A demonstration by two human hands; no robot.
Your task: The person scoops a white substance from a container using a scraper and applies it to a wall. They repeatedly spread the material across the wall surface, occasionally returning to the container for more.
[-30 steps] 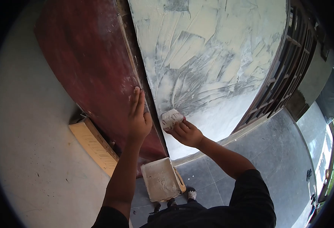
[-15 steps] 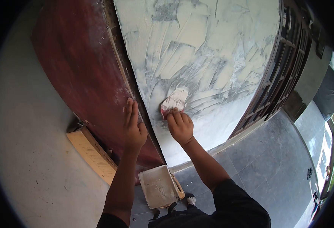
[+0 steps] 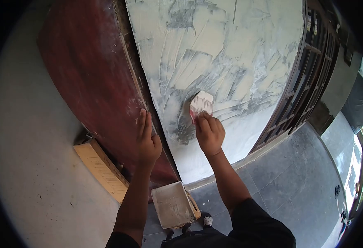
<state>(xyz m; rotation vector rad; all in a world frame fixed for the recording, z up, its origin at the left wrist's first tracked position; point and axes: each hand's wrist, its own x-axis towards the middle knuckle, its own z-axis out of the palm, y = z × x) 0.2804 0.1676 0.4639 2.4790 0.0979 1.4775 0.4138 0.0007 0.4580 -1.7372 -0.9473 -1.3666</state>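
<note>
My right hand [image 3: 210,133] is closed on the lower end of a red scraper [image 3: 201,106], whose face carries whitish paste. The scraper lies against the wall [image 3: 231,62], which is streaked with cream paste over grey patches. My left hand [image 3: 149,140] rests against the dark red panel [image 3: 90,66], holding nothing, its fingers stretched upward beside the dark gap between panel and wall. Below the hands is a white tray [image 3: 172,205] with paste residue inside.
A cardboard box [image 3: 101,167] stands by the panel's lower left edge. On the right is a brown-framed window [image 3: 301,78]. Grey tiled floor [image 3: 289,177] spreads below the wall, and my feet show beside the tray.
My right hand and the scraper have moved right along the wall, leaving a grey smeared patch where they were. My left hand has barely shifted.
</note>
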